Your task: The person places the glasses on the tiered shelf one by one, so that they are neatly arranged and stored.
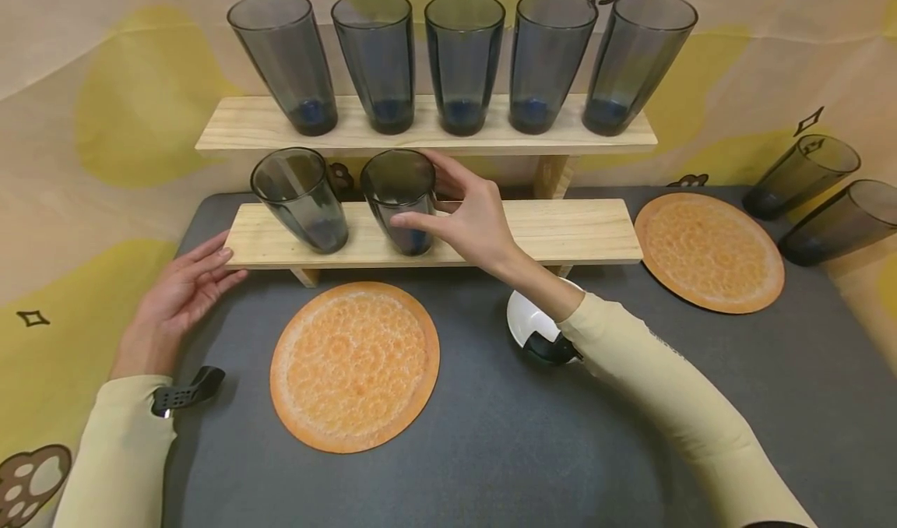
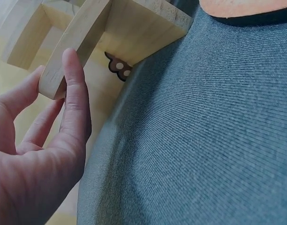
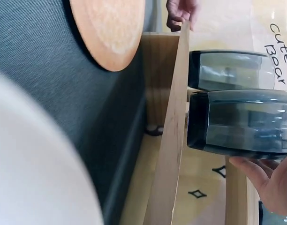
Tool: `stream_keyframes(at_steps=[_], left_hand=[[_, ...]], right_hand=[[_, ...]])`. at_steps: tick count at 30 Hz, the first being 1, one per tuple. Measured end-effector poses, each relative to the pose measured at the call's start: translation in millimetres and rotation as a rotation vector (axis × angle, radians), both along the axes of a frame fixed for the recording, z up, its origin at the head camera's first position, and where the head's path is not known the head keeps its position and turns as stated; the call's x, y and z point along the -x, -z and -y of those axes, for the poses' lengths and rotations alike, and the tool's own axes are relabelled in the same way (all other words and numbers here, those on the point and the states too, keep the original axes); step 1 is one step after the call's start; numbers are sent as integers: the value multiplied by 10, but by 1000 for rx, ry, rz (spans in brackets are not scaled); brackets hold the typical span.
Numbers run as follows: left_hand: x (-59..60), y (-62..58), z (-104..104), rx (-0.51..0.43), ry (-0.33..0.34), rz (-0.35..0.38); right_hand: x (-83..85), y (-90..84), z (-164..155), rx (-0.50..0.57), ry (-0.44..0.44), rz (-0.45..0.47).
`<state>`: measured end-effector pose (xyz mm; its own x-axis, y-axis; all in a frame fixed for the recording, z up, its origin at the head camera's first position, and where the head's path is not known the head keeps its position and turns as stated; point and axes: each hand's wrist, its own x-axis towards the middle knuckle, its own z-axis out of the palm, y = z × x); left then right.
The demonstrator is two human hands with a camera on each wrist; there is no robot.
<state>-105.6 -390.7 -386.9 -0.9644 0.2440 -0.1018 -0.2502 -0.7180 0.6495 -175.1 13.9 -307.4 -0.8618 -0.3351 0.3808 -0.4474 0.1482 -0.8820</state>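
Observation:
A two-tier wooden shelf stands at the back of the table. My right hand (image 1: 478, 220) grips a smoky blue glass (image 3: 242, 124), thumb on the near side and fingers behind. This glass is upright, its base right at the lower board (image 1: 561, 228). To its left on that board stands another glass (image 1: 301, 201) of the same kind. My left hand (image 1: 184, 288) pinches the left end of the lower board, and the left wrist view shows fingers (image 2: 75, 89) on both sides of the wood.
Several matching glasses (image 1: 464, 61) line the upper board (image 1: 217, 127). One round orange placemat (image 1: 356, 366) lies in front of the shelf, another placemat (image 1: 709, 251) at the right. Two more glasses (image 1: 837, 220) stand at the right edge. A white bowl-like object (image 1: 525, 318) sits partly under the right forearm.

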Motion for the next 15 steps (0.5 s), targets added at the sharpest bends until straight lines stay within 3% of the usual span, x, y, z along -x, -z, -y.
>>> stream_keyframes(at_steps=[7,15], left_hand=[[5,4,-3,-3,5,-11],[-3,6,-1,-6,3,-13]], right_hand=[[16,19,186,38,-30,53],[16,12,258,6,-78,114]])
